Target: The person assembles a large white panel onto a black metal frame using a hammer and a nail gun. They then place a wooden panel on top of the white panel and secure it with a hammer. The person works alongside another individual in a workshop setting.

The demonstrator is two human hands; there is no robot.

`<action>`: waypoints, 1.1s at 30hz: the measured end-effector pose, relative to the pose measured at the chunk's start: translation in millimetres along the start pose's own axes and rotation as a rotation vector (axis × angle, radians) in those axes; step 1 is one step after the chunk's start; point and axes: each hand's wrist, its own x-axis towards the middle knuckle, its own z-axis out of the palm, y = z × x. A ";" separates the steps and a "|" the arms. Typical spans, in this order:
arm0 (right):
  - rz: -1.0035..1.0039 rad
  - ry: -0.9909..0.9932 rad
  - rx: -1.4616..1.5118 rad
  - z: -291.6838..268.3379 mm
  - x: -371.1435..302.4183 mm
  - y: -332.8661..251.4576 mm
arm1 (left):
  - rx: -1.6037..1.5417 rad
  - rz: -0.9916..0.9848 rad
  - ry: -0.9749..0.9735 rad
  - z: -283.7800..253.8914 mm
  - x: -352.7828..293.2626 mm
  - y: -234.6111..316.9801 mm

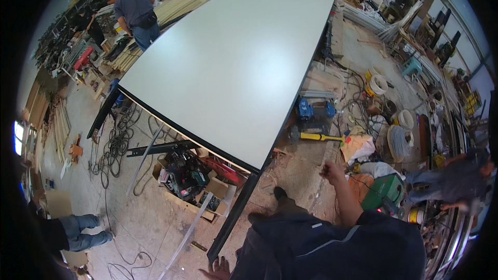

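My left hand [218, 270] is at the lower edge, fingers spread, beside the near end of a black metal beam [233, 218]. Whether it touches the beam I cannot tell. The beam runs out from under a large pale panel [223, 62] with dark edges, which lies raised above the floor. My right hand [332, 171] hangs in the air to the right of the panel's near corner, its fingers loosely bent and nothing visible in them. Below it in the view is a green box [383, 192].
A carton of power tools [189, 181] sits below the panel's near edge. Cables [122, 142] coil at left. A yellow-handled tool [321, 137], buckets [377, 85] and a wire coil [399, 142] lie right. Co-workers stand far left [137, 13], lower left [78, 231] and right [451, 179].
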 end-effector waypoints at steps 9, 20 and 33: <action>-0.359 -0.221 -0.211 194.3 -27.7 -93.4 | 1.620 0.264 0.082 98.5 -7.7 48.6; -0.619 0.139 -0.338 290.9 117.8 -125.3 | 2.305 0.010 -0.173 190.1 0.8 35.4; -0.746 0.285 -0.570 301.6 76.7 -140.7 | 1.696 -0.098 -0.073 163.8 -4.3 12.5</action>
